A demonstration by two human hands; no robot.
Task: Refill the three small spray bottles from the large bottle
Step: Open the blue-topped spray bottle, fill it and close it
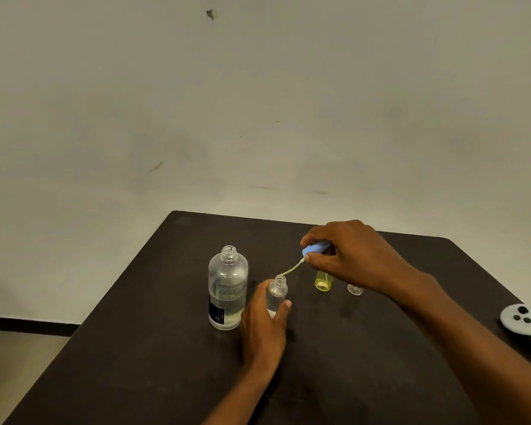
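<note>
Your left hand (265,320) is wrapped around a small clear bottle (277,294) standing upright on the dark table (154,348), its neck open. Your right hand (350,256) pinches a blue spray cap (314,248) above and to the right of that bottle; the cap's thin tube (292,269) curves down with its tip at the bottle's mouth. The large bottle (227,288) stands uncapped just left of your left hand, partly filled with clear liquid. Under your right hand sit a small yellow bottle (324,282) and a small clear piece (354,290), mostly hidden. A grey controller (523,322) lies well to the right of your right forearm.
</note>
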